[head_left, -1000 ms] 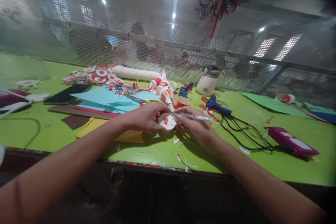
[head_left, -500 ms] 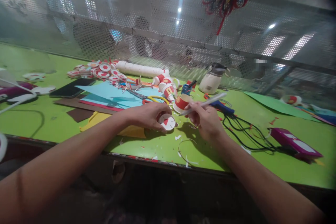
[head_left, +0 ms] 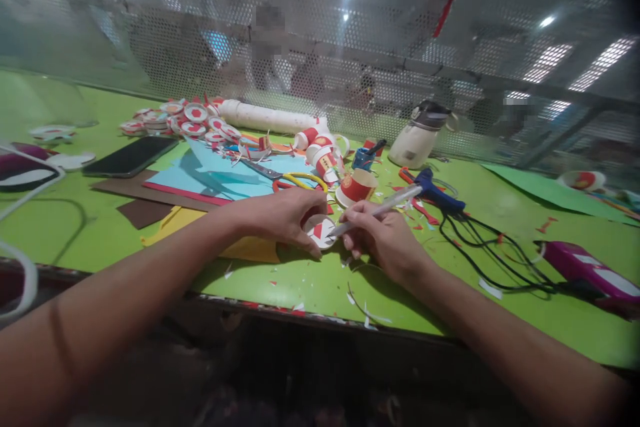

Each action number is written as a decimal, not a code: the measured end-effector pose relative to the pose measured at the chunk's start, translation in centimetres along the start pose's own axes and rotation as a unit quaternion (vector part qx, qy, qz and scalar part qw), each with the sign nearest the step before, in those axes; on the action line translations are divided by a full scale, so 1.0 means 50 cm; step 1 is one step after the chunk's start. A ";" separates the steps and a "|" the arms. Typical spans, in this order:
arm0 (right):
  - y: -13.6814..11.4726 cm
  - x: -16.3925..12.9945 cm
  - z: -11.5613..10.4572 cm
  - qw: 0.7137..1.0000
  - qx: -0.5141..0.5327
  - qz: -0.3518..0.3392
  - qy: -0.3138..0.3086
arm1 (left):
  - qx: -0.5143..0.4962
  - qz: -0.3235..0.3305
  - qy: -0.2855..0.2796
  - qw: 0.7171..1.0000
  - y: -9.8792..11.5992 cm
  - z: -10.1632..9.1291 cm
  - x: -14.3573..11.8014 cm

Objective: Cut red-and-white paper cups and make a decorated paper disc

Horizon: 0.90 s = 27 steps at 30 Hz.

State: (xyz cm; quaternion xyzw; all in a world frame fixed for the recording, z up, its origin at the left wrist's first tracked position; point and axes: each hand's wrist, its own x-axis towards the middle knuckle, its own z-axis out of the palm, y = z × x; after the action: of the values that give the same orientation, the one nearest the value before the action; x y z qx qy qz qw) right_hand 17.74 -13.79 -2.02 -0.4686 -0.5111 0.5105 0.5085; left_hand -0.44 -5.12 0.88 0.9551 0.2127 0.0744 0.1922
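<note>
My left hand [head_left: 295,213] grips a small white paper disc [head_left: 321,232] by its rim, just above the green table. The disc carries a red wedge and dark lines. Between the fingers of my right hand [head_left: 383,233] is a pale, slim pen [head_left: 395,200], its tip at the disc's face. Just behind the hands stands a cut red-and-white paper cup [head_left: 356,187]. Scissors with yellow and orange handles [head_left: 300,181] lie beyond my left hand on light blue paper [head_left: 200,173].
A blue glue gun [head_left: 437,192] with a tangled black cord lies at right, near a purple box [head_left: 590,270]. Decorated discs [head_left: 195,120] are heaped at back left, beside a white tube [head_left: 270,117]. A phone [head_left: 131,155] and a white jug [head_left: 417,137] also stand or lie here.
My right hand has brought the pen down and left, so its tip now meets the disc. My left hand still holds the disc. The whole view has shifted slightly.
</note>
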 end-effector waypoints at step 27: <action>-0.005 -0.015 0.010 0.989 -0.145 -0.028 0.013 | 0.015 -0.045 -0.021 0.999 0.002 -0.002 -0.002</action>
State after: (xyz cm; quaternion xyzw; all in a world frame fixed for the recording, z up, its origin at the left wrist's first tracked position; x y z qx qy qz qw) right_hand 17.30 -14.55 -1.78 -0.5295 -0.5857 0.4109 0.4559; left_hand -0.52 -5.20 0.99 0.9489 0.2521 0.0422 0.1853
